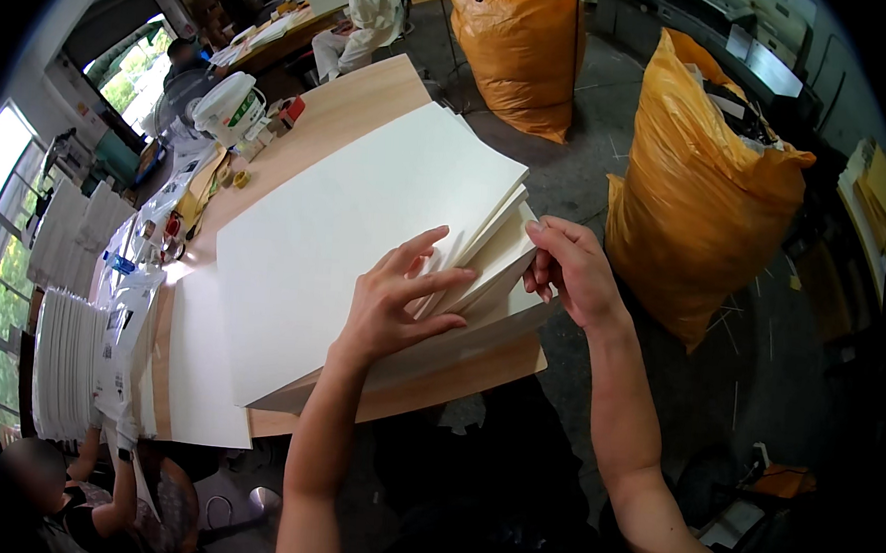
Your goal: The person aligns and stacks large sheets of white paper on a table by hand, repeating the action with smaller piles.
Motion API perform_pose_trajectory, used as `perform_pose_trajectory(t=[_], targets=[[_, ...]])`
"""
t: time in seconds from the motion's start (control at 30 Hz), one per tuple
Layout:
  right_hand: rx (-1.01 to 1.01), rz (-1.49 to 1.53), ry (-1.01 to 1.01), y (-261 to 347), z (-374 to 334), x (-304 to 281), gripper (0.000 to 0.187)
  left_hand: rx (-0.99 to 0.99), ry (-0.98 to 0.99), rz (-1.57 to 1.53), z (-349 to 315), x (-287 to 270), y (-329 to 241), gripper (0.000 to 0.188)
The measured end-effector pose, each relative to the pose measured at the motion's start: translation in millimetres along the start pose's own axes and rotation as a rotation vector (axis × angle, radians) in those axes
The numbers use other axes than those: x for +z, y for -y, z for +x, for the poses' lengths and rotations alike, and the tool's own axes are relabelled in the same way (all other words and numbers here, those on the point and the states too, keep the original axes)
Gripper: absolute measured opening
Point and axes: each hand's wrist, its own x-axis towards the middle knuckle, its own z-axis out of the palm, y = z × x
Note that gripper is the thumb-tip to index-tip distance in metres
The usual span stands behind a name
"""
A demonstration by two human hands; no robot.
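In the head view, white sheets [356,222] lie stacked mid-frame on the table [362,97]. The right hand [572,268] pinches their lifted corner; the left hand's [392,299] fingers spread wide. Seemingly separating sheets, which calls for a steady pinch.

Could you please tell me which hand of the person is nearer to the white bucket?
Left. The left hand is at the sheets, nearer the person than the bucket and to its right; the right hand is farther right, at the sheets' corner.
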Motion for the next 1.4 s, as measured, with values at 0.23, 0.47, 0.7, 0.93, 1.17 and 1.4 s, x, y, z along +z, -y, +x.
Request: perform_pose_trajectory(t=[0.23,0.47,0.7,0.93,1.17,1.4], targets=[[-0.153,-0.212,-0.012,-9.1,-4.8,-3.7,0.044,0.029,-0.124,0.037,-3.0,13.8,-2.4,0.045],[-0.089,-0.016,-0.061,-16.9,2.9,1.2,0.038,0.056,-0.017,0.075,-3.5,7.6,3.0,0.040],[-0.028,0.162,-0.056,-16.1,3.5,3.0,0.037,0.002,-0.024,0.023,1.5,5.7,-6.7,0.057],[-0.021,0.116,-0.067,-16.4,2.6,2.1,0.038,-0.020,-0.025,-0.016,0.9,5.3,-1.8,0.058],[-0.030,0.098,-0.059,-15.9,2.7,1.4,0.037,0.003,-0.049,-0.005,0.9,7.0,4.1,0.055],[-0.031,0.099,-0.046,-13.4,4.2,2.3,0.036,0.025,-0.048,0.022,1.9,6.1,3.6,0.057]])
